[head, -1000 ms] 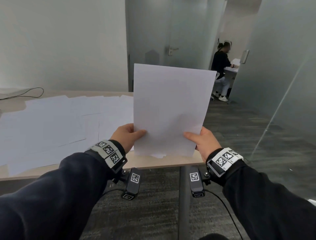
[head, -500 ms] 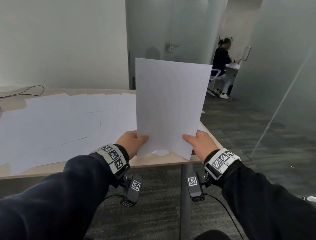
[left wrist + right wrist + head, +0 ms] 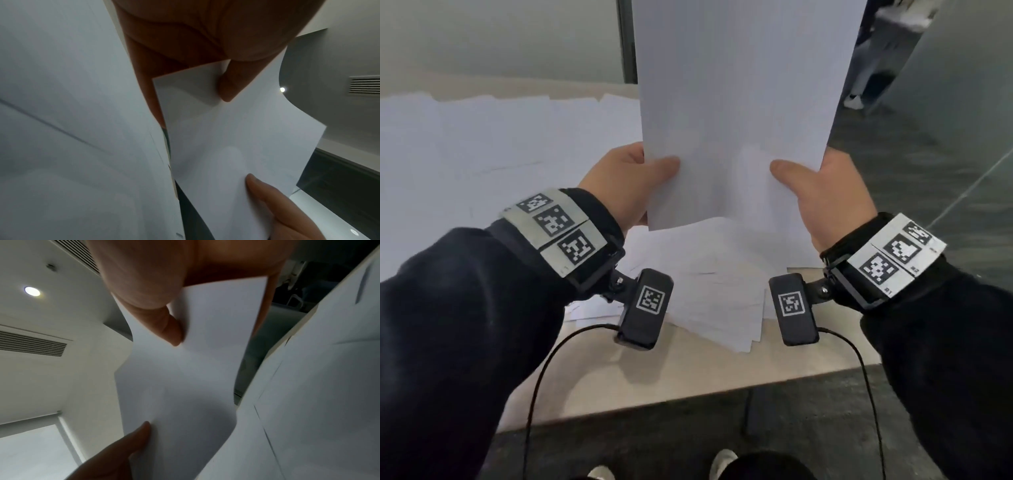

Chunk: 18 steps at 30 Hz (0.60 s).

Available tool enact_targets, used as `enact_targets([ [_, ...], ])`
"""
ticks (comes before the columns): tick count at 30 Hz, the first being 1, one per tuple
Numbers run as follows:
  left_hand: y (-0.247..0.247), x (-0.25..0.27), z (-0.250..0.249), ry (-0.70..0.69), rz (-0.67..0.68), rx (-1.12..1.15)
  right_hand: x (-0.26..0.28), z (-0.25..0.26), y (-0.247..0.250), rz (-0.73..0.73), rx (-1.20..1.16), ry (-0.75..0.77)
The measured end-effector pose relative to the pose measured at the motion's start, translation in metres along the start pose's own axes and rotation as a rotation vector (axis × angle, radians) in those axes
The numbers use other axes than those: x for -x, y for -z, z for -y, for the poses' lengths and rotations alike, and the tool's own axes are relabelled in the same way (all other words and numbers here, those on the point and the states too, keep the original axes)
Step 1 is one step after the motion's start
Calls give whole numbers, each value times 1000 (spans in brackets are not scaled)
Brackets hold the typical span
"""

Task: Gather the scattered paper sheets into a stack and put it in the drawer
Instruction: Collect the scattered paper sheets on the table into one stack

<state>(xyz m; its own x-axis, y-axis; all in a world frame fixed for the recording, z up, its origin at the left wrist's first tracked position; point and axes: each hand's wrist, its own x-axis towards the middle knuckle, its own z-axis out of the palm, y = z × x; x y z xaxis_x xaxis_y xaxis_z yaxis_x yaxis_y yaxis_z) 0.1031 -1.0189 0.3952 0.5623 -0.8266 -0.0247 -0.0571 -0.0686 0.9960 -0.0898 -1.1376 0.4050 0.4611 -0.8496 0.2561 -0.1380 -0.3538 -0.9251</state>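
I hold a white stack of paper (image 3: 736, 102) upright above the table, its top out of the head view. My left hand (image 3: 633, 181) pinches its lower left edge, thumb on the front. My right hand (image 3: 822, 195) pinches the lower right edge the same way. The left wrist view shows the stack of paper (image 3: 236, 138) under my left thumb, and the right wrist view shows the stack of paper (image 3: 185, 378) under my right thumb. Scattered sheets (image 3: 500, 144) cover the table to the left, and several more loose sheets (image 3: 715, 294) lie fanned just below the held stack. No drawer is in view.
The light wooden table (image 3: 705, 370) ends at its near edge just below my wrists, with dark carpet (image 3: 945, 178) to the right. A glass partition (image 3: 962, 85) stands at right. A person's legs (image 3: 873, 68) show at the top right.
My view has tilted down and drawn closer to the table. The held stack stands more upright and nearer, with both hands keeping their grip on its lower corners.
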Motion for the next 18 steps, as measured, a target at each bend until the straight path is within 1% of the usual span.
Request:
enact_targets([
  [4,4,-31,-12,84,-16,-58,-37,6,-7,18,40,-110],
  [8,6,-44,-31,181,-34,-136,-59,20,-4,65,16,-268],
  [12,-3,-45,-52,266,-18,-238,-69,31,1,135,13,-430],
  [18,-2,-31,-80,387,-53,-277,-75,47,14,199,45,-558],
])
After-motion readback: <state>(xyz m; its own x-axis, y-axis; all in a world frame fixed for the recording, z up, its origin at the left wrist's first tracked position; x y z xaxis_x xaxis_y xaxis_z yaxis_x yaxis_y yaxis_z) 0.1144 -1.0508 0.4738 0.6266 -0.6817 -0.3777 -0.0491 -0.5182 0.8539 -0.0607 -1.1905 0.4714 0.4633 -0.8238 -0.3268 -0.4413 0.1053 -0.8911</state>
